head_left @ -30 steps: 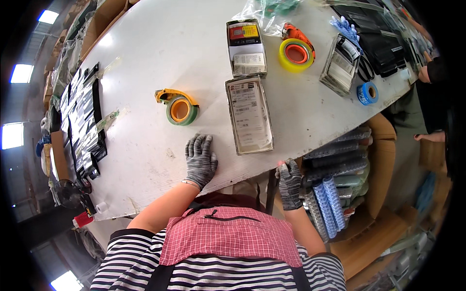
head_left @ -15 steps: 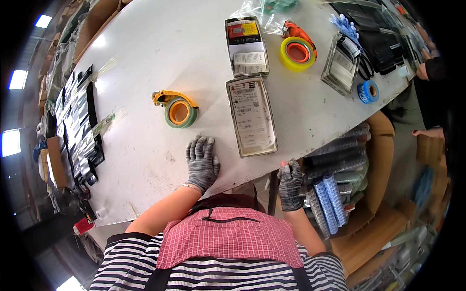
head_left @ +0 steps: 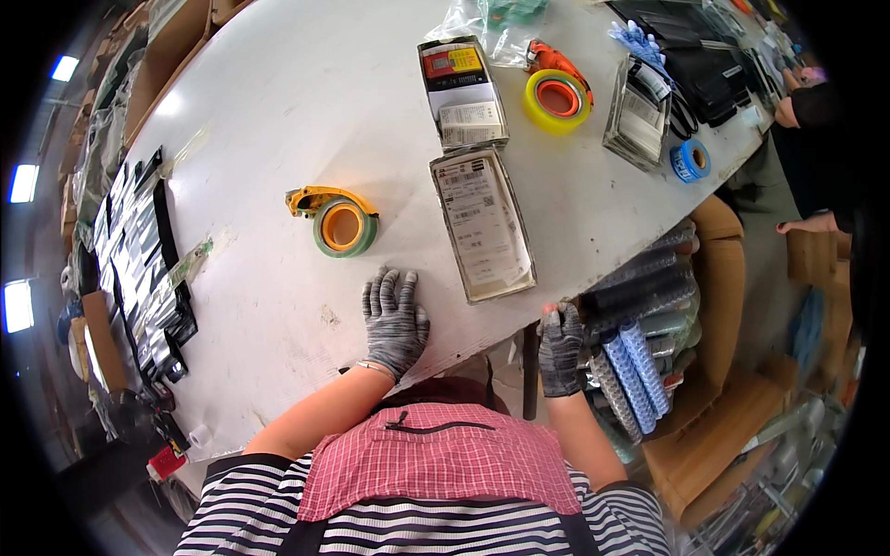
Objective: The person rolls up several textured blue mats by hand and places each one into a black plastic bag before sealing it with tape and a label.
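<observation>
Along the left edge of the frame, a row of flat black and clear packets point(head_left: 139, 269) lies in a line on the white counter point(head_left: 278, 111), set out of the way at the far margin where it leaves the middle free.

Left of centre sits a tape dispenser point(head_left: 338, 221), orange-handled with a green roll, lying flat on the counter just above the left hand point(head_left: 394, 320). It seems parked within easy reach. The left hand, in a grey knit glove, rests palm down on the counter near its lower edge, fingers spread flat and holding nothing; it looks like a bracing hand, taking weight while the body leans.

Right of centre, a clear flat packet with a white label point(head_left: 482, 222) lies lengthwise on the counter, its lower end close to the edge and apart from both hands. A second packet with a red and yellow label point(head_left: 462, 91) lies above it in the upper middle.

The right hand point(head_left: 559, 347), also gloved, is below the counter edge at lower centre right, its grip curled. I cannot tell whether it holds anything. It is just beside rolls of bubble wrap and blue tubes point(head_left: 640, 361) stacked in a cardboard box point(head_left: 723, 435).

In the upper right sit a yellow tape roll point(head_left: 556, 100) and a blue tape roll point(head_left: 691, 160).
</observation>
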Demonstrator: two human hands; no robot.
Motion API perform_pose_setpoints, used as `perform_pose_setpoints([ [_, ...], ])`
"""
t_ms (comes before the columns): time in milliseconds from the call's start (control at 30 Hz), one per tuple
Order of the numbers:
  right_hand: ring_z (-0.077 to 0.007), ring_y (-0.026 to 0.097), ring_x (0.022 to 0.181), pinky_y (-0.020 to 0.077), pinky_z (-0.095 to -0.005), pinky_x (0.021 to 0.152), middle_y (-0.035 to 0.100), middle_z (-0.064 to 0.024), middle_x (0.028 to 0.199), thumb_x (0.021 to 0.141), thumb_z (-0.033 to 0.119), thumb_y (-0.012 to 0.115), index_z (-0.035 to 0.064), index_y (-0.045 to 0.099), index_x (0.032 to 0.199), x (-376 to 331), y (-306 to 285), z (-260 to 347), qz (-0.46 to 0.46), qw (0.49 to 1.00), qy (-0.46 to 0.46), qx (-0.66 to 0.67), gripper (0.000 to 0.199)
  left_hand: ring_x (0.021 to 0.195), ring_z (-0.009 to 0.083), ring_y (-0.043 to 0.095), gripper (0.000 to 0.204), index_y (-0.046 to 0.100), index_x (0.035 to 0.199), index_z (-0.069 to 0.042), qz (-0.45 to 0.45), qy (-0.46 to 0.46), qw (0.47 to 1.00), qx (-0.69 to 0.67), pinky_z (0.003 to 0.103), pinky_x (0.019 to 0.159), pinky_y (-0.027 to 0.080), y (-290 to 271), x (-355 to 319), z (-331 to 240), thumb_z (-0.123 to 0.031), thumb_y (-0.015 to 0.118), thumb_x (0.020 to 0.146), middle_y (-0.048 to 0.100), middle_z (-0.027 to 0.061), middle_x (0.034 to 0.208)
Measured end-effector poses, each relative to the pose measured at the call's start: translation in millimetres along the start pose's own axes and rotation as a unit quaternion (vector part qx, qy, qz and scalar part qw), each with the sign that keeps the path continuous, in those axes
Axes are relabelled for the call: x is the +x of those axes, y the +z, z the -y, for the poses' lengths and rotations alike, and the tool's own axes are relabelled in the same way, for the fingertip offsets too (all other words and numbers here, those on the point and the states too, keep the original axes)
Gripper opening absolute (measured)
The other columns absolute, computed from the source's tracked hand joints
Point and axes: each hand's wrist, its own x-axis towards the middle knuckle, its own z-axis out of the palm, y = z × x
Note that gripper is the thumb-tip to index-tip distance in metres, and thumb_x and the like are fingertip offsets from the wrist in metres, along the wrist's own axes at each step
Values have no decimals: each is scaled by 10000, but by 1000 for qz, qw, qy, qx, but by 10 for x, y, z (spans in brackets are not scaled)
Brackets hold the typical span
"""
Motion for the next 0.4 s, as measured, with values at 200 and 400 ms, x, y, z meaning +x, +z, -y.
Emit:
perform_pose_setpoints([
  [200, -81, 476, 647, 428, -260, 606, 520, 4, 776, 1007, 265, 589, 60, 552, 957, -66, 176, 184, -59, 998, -13, -35, 214, 1382, 452, 304, 623, 433, 1412, -36, 25, 26, 999, -12, 587, 1182, 188, -19, -11, 46, -188, 561, 822, 383, 257, 1406],
  [400, -253, 583, 853, 480, -376, 839, 619, -100, 942, 1025, 280, 535, 56, 580, 1014, -163, 106, 275, -118, 955, -80, -260, 229, 1395, 458, 289, 636, 432, 1416, -40, 37, 84, 995, -49, 587, 1192, 167, 36, 9, -10, -197, 567, 814, 365, 263, 1442],
])
